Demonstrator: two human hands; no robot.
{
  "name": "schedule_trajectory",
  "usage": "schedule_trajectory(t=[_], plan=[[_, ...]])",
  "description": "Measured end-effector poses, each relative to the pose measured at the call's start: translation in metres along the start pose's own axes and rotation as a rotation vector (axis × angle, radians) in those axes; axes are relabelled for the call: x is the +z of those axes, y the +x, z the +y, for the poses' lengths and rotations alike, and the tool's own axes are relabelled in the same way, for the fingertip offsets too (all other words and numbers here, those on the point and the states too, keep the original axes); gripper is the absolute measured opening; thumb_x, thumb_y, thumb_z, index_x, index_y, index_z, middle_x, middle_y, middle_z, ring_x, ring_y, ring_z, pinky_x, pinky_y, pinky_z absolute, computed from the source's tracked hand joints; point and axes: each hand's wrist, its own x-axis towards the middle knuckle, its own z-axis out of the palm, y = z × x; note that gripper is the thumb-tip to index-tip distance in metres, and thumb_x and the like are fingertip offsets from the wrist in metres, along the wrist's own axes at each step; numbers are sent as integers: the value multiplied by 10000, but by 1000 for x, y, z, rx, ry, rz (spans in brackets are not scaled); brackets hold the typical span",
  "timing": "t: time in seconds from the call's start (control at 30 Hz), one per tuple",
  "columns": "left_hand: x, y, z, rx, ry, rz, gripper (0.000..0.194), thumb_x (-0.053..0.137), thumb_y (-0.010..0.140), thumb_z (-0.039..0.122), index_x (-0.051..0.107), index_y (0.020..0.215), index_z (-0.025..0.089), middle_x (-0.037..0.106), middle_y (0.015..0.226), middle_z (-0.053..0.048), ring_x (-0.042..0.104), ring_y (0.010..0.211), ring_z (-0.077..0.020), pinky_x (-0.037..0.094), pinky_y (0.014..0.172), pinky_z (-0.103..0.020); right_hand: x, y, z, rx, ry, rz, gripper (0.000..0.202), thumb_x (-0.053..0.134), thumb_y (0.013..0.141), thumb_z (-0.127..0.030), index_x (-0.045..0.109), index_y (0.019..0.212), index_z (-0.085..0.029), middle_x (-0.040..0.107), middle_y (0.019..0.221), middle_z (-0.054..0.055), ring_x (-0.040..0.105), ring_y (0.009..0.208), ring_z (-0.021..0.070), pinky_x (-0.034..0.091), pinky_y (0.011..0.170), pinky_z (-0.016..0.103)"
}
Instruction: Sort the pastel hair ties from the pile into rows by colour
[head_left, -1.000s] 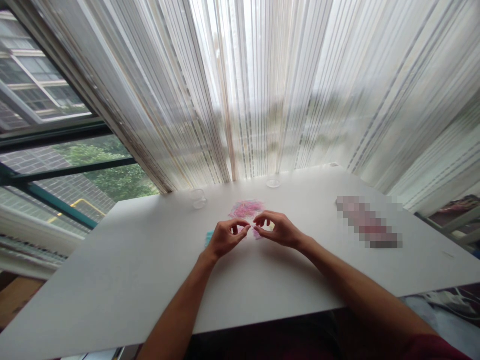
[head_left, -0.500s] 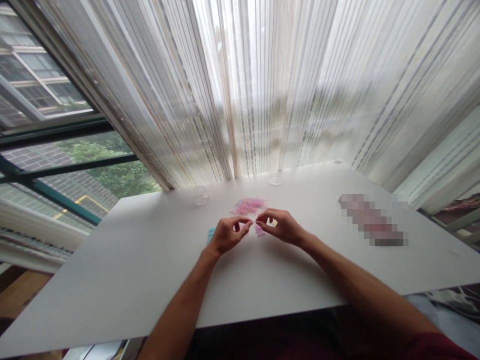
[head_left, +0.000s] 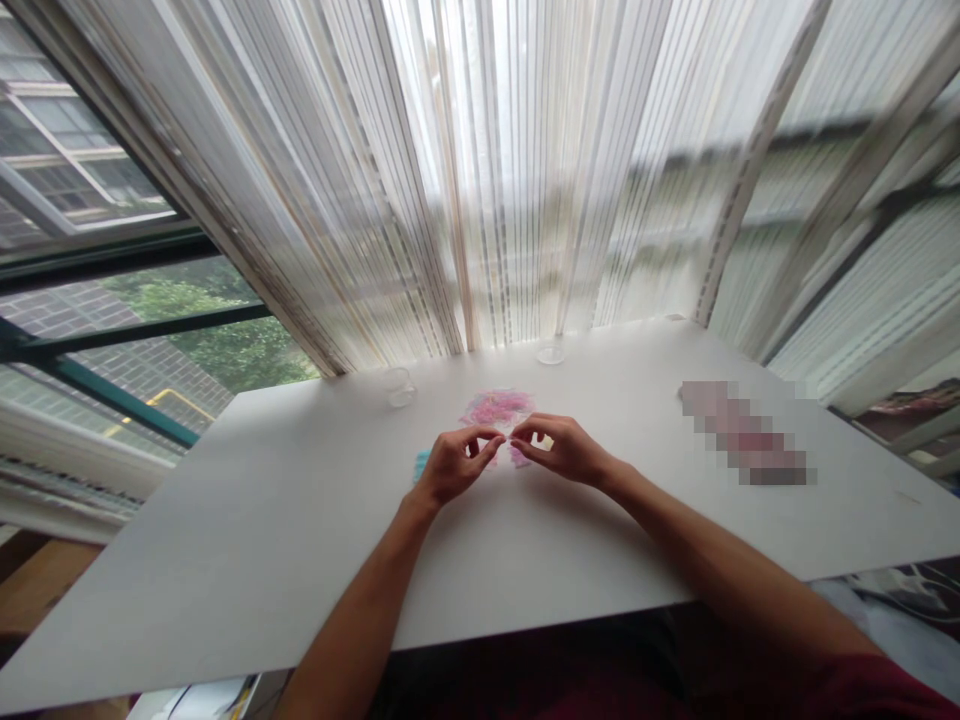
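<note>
Pinched thumb to forefinger, the left hand [head_left: 466, 464] and right hand [head_left: 559, 448] meet almost tip to tip; whether a small piece is caught between the fingertips I cannot tell. Their pose nearly matches that of half a second ago, both hands raised, the other fingers curled in.

Behind the grip, the sheer striped curtain [head_left: 510, 200] falls in thin vertical pleats. Its right part, far to the right of the grip, has changed most: a dark-dashed fold now stands apart and darker shapes outdoors show through the cloth. Under the grip spreads the smooth, matt white table [head_left: 300, 540], the forearms reaching over its near edge.

Well to the right of the grip lies a long pinkish thing [head_left: 742, 435], pixelated past recognition. Just beyond the fingertips is the loose pile of pink strands [head_left: 496, 406], thin, tangled and slightly glossy, with paler bits mixed in. Farther off, left of the grip, sits a clear round container [head_left: 401, 390]; a flat transparent disc [head_left: 550, 355] rests behind it to the right.

Smallest come the teal pieces [head_left: 421, 464], partly hidden beside the left hand, and the lilac-pink pieces [head_left: 519, 457], partly covered by the right hand's fingers.
</note>
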Motion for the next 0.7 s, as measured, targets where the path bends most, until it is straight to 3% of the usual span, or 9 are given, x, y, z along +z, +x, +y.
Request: schedule_trajectory(t=[0.2,0.43,0.7], plan=[[-13,2,0,-17,7,-9,240,596,886,365,740,916,175,704,700,-8,502,510,-80,435,535,-189,-3,1,-1,-11,-29,4,153,583,896,-281,698,863,-186,671,758,32,594,653,120,506,636,242],[-42,3,-21,-104,48,-87,253,632,847,387,767,904,180,714,698,-10,476,516,-87,396,492,-185,-13,3,4,22,-71,61,173,558,896,-265,692,821,-184,672,746,38,596,633,123,508,616,245],[-46,3,-25,-179,55,-186,251,648,816,388,780,857,178,675,609,-2,444,490,-87,360,459,-188,-14,2,4,41,-75,48,164,562,884,-259,691,813,-186,680,740,35,592,621,122,509,612,244]])
